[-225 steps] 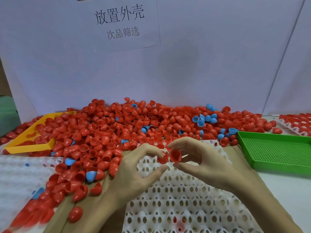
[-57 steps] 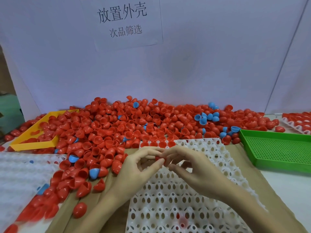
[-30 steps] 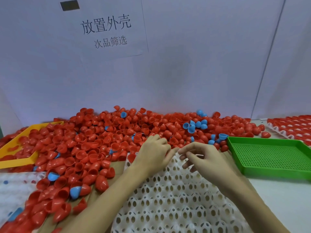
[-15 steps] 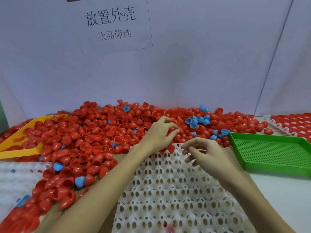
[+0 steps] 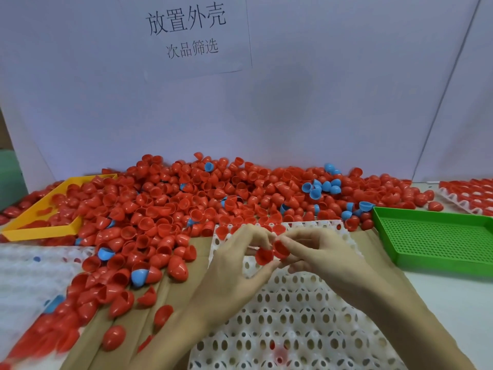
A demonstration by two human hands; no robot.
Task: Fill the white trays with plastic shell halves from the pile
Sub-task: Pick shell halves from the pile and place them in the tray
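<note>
A white backdrop (image 5: 320,102) with a printed sign (image 5: 186,33) rises behind the table, where a pile of red and blue shell halves (image 5: 186,204) spreads wide. Your two hands meet over the far end of the white tray (image 5: 293,316) in front of you. Your left hand (image 5: 232,268) pinches a red shell half (image 5: 264,256) between thumb and fingers; your right hand (image 5: 322,255) grips a second red shell half (image 5: 280,248) just beside it. A green tray (image 5: 437,236) sits to the right, a yellow tray (image 5: 40,228) far left.
</note>
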